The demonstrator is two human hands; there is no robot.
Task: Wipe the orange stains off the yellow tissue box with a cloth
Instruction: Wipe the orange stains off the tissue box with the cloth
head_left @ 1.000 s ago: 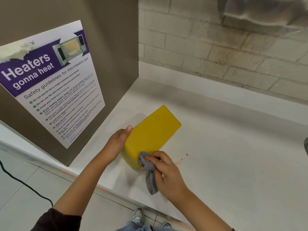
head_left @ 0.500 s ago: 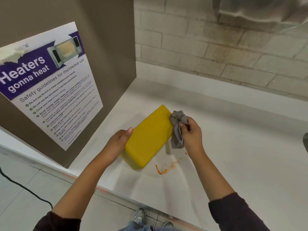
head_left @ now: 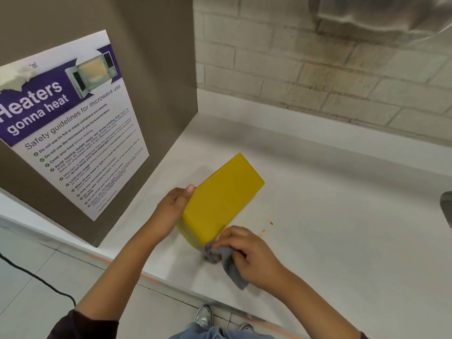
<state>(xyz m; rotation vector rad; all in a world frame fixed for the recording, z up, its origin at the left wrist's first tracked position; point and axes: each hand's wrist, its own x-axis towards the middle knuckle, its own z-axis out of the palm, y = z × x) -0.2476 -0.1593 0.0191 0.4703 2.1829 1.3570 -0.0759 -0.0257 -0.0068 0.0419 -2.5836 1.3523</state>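
Note:
A yellow tissue box (head_left: 221, 198) lies on the white counter (head_left: 330, 216), angled away to the upper right. My left hand (head_left: 172, 211) grips its near left side, thumb up along the top edge. My right hand (head_left: 249, 255) holds a crumpled grey cloth (head_left: 223, 260) pressed at the box's near right corner, low by the counter. The cloth's tail hangs toward me. Two small orange specks (head_left: 267, 226) lie on the counter just right of the box. My right hand covers the counter beside that corner.
A brown upright panel (head_left: 151, 57) with a microwave safety poster (head_left: 71, 123) stands to the left. A brick wall (head_left: 318, 77) runs behind the counter. A dark object (head_left: 446, 206) is cut off at the right edge. A black cable (head_left: 36, 280) lies on the floor.
My right hand has swept the cloth from the box's far right corner back down to its near right corner, covering the orange smear seen on the counter. The left hand and box stayed put.

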